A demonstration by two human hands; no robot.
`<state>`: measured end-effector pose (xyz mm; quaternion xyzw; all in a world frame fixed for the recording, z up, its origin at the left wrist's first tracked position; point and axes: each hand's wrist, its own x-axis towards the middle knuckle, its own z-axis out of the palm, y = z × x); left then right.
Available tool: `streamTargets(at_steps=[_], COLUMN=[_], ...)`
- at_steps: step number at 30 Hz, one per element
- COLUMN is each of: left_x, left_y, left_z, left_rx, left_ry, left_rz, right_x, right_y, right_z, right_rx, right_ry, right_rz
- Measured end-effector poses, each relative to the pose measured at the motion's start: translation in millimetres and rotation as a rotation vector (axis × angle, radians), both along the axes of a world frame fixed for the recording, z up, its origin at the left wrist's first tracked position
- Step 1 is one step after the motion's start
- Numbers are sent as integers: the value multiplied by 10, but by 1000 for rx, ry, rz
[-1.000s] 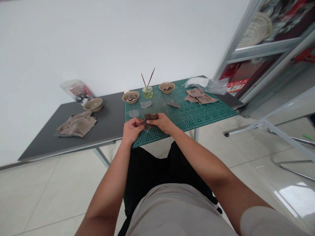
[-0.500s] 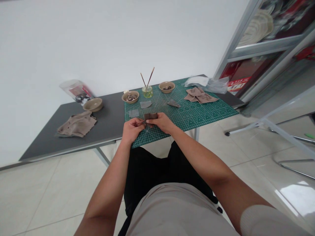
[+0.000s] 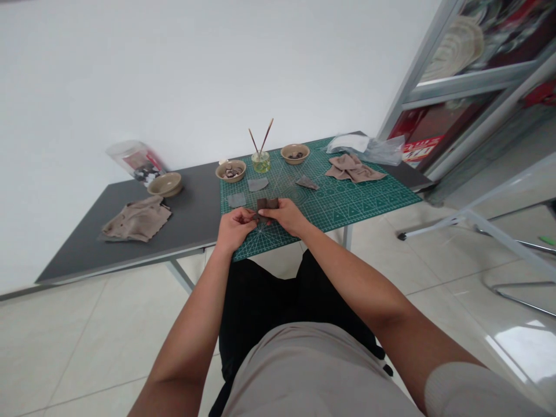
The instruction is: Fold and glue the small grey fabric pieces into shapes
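In the head view both hands meet above the near edge of the green cutting mat. My right hand is closed on a small dark brown piece, thin and bent, its thumb pressed across the front. Pinched together at the lower left of that piece are the fingers of my left hand; what they grip is mostly hidden. Just beyond lie two thin grey squares, a nearer square and a farther square. A grey-brown scrap rests to the right.
Along the back stand a bowl of small pieces, a glass jar with two thin sticks and another bowl. At right are a crumpled cloth and plastic bag. A cloth, bowl and clear container occupy the left.
The dark brown piece has turned slightly and shows more of its face above my right thumb. Both hands stay in nearly the same place.
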<state>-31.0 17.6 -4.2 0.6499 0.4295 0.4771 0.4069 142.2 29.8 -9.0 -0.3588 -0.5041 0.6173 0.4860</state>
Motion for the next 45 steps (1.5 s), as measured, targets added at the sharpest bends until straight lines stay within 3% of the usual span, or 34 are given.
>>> streamTargets(at_steps=[7,15,21,27,33,39,45], left_x=[6,8,6,-1,-2,0,-6], left_y=[1,-13,5,14,19,21,51], left_z=[-30,8,-26,-8,-20,-18,-72], left_rx=[-14,-25,-47,-36,-55,-45,-7], left_ry=[-35,12,-33,-15,-51,-52,-146], left_rz=[45,-22,34,-55,-17,-89,26], right_x=[4,0,-3,-15,9,-33,-73], right_y=[2,6,8,6,-11,11,40], right_z=[-1,-8,3,3,11,-26,-71], right_rx=[-18,-7,-25,-24,-2,19,-45], right_ry=[72,11,55,28,68,36,150], right_rz=[49,-5,28,-26,36,-47,-163])
